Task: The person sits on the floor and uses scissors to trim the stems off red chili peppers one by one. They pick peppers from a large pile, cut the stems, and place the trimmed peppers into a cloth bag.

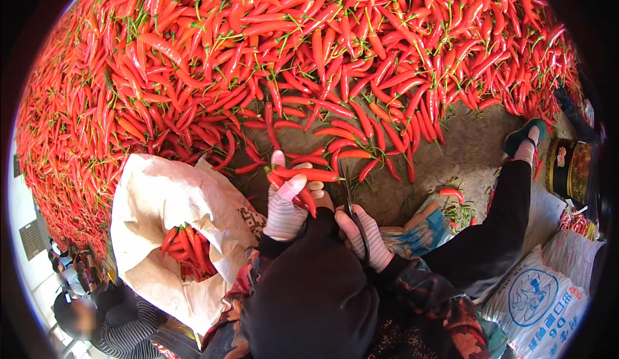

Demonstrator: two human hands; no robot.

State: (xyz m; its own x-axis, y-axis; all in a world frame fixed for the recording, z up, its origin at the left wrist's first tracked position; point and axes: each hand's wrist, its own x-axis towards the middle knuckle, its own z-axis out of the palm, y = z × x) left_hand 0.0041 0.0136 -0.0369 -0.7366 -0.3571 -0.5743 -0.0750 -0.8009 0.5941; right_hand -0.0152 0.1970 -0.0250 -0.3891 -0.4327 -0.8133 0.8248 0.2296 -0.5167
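My left hand [289, 204], in a striped glove with pale fingertips, holds several red chili peppers [309, 174]. The top pepper lies across the fingers, its stem end pointing right. My right hand [363, 235], gloved alike, grips a pair of scissors [349, 192] by the dark handles. The blades point up and away, beside that pepper's stem end; whether they touch the stem I cannot tell. A large heap of red chilies [300, 30] with green stems spreads in front of me. An off-white woven sack [159, 199] stands with its mouth rolled back to my left, red chilies [191, 250] inside it.
Cut green stems [459, 211] lie on the concrete floor [464, 151] to the right, near a blue patterned sack [425, 231]. My sandalled foot [527, 139] rests by the heap. A black-gold tin [570, 170] and printed white sack [537, 301] stand farther right. People [116, 325] sit lower left.
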